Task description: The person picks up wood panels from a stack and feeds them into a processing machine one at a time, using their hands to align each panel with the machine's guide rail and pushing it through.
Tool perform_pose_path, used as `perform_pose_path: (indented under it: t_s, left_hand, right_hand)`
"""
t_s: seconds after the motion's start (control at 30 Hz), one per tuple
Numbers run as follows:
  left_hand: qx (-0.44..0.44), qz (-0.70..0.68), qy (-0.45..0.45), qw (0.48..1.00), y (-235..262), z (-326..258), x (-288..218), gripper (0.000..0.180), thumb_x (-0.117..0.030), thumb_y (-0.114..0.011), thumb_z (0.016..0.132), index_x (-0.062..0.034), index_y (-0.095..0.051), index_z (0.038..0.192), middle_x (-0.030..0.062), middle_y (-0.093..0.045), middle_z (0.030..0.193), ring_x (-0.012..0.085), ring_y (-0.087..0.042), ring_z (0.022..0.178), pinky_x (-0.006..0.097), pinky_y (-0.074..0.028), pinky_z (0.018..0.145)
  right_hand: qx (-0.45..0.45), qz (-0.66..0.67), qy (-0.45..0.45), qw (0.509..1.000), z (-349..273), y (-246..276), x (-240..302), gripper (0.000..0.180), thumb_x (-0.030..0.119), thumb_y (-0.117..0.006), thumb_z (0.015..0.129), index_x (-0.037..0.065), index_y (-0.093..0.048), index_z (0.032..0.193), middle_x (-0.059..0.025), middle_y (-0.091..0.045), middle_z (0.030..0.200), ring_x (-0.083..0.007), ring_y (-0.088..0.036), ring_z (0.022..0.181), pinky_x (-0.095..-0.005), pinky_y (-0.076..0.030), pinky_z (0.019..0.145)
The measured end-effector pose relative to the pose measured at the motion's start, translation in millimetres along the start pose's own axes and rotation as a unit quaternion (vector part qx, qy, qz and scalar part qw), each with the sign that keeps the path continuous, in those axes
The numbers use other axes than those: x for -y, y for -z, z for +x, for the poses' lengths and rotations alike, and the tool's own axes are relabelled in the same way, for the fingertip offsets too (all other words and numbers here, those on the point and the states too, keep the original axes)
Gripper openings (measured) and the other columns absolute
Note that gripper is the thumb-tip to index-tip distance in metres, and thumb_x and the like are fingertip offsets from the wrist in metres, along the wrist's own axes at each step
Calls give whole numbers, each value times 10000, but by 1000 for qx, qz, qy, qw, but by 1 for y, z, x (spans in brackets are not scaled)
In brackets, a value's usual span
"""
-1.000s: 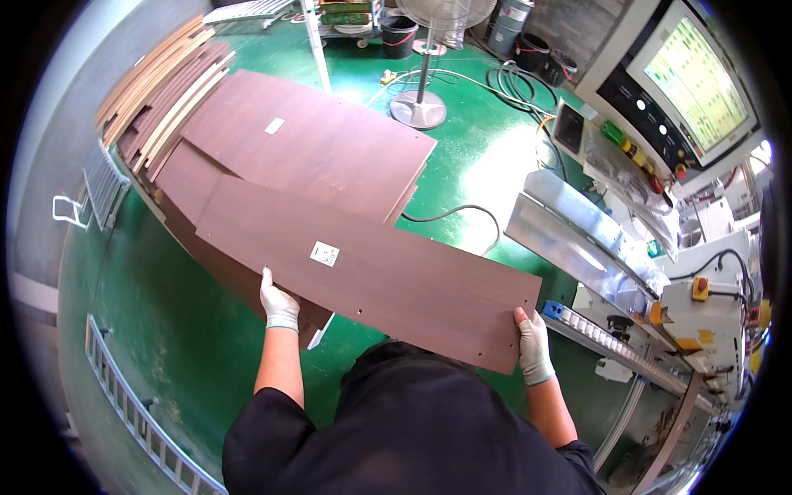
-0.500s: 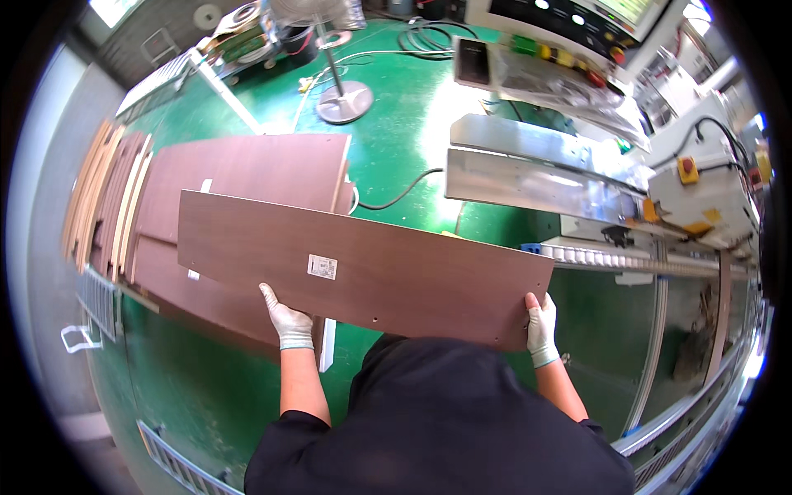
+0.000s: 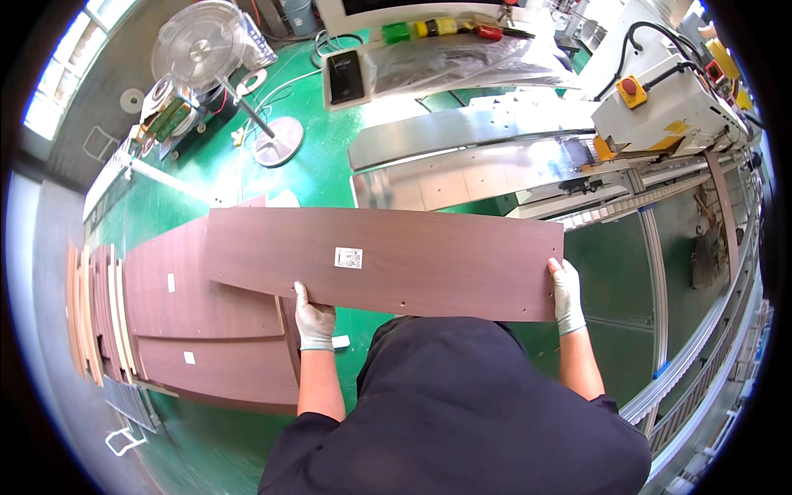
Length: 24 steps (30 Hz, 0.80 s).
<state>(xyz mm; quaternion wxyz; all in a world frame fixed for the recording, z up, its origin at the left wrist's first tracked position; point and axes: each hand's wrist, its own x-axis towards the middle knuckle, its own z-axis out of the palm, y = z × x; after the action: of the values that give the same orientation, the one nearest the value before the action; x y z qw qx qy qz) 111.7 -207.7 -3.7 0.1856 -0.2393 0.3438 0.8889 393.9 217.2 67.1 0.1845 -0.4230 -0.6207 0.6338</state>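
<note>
I hold a long brown wood-laminate panel (image 3: 412,260) flat in front of me, a small white label near its middle and small drilled holes along its near edge. My left hand (image 3: 313,318), in a white glove, grips the near edge left of centre. My right hand (image 3: 566,295), also gloved, grips the panel's right end. The panel hangs above the green floor, its far edge close to the metal feed table (image 3: 462,157) of a machine.
A stack of matching brown panels (image 3: 198,322) lies on the floor at my left, with pale strips (image 3: 82,313) beside it. A standing fan (image 3: 206,49) is at the back left. The machine with a roller rail (image 3: 660,247) and a red-buttoned control box (image 3: 660,99) fills the right.
I have turned right with the panel, away from the stack. The panel now sits level facing the machine's feed table, and the stack has shifted to my left.
</note>
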Motion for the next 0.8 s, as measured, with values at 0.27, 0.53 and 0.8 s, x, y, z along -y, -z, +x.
perform_pose_path:
  t_s: [0.27,0.53,0.8]
  left_hand:
    - [8,-13,20,1000,-35,10,61,482,-430,-492,1055,-111,-526,1413,43,-583,1409,238,-554,1271,424,-448,1079]
    - [-51,-40,16,998,-57,-5,102,486,-464,-492,1046,-107,-553,1371,68,-605,1369,250,-582,1230,430,-511,1032]
    - [-53,-27,46,997,-106,-15,123,488,-482,-531,1024,-113,-576,1340,56,-618,1334,238,-589,1207,402,-495,1053]
  right_hand:
    - [-52,-35,65,996,81,52,13,357,234,-606,991,-54,-654,1198,-81,-701,1112,-159,-610,1041,-285,-460,949]
    - [-134,-358,252,889,131,61,40,472,259,-699,883,49,-607,1296,-175,-650,1222,-353,-627,1133,-426,-503,984]
    - [-114,-403,236,877,198,55,14,557,271,-687,887,55,-539,1378,-177,-577,1358,-357,-555,1246,-433,-422,1092]
